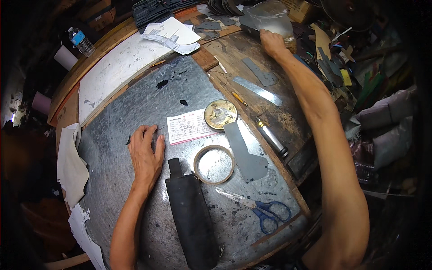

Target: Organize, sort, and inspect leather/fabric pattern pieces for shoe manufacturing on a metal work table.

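Observation:
My left hand (146, 150) lies on the grey metal sheet (117, 103), fingers loosely stretched and thumb apart. A small dark scrap (128, 140) pokes out beside its fingers. Far off to the right, my right hand (272, 43) is closed next to a clear plastic bag (270, 18) and a dark grey flat piece (249, 29); what its fingers grip is hidden. Between my arms are a printed paper form (186, 127), a round tin (220, 114), a tape ring (196, 163), a grey boot-shaped cutout (245, 155), a black fabric pouch (191, 220) and blue-handled scissors (270, 215).
A metal ruler (257, 90), a yellow pencil stub (240, 99) and a cylindrical metal tool (272, 137) lie on the wooden bench (229, 49). Papers (173, 36) rest at the back, with a water bottle (81, 42) at far left. Scraps pile up (330, 67) at right.

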A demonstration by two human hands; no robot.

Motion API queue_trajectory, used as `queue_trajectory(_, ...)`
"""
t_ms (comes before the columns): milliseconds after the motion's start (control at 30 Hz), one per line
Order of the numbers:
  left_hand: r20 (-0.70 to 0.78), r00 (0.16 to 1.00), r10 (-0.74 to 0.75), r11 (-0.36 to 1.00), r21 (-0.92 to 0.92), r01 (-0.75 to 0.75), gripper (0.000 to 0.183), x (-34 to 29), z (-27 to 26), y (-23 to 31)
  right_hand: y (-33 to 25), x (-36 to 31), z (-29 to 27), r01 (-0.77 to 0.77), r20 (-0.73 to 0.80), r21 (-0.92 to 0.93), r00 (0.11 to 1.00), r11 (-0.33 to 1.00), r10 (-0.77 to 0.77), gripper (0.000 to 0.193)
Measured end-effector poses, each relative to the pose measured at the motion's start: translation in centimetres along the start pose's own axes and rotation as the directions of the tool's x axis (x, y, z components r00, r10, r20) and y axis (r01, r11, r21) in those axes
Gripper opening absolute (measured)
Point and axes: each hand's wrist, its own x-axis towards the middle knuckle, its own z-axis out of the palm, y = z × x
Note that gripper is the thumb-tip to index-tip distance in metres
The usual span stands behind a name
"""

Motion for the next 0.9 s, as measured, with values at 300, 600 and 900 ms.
queue_trajectory(300, -0.017, 1.000, -0.006, 1.000, 0.017, 0.006, 0.033, -0.1, 0.1, 0.0, -5.8, -3.7, -0.7, 0.329, -0.088, -0.081, 0.938, 0.941, -0.336, 0.025)
queue_trajectory(600, -0.041, 0.999, 0.001, 1.000, -0.011, -0.002, 0.034, -0.1, -0.2, -0.1, -7.2, -4.7, -4.4, 0.253, -0.099, 0.119, 0.965, 0.960, -0.242, 0.024)
queue_trajectory(900, -0.024, 1.000, 0.019, 0.997, -0.073, -0.021, 0.032, -0.1, 0.6, -0.4, -8.3, -19.9, -22.8, 0.496, -0.302, 0.343, 0.862, 0.798, -0.406, 0.011)
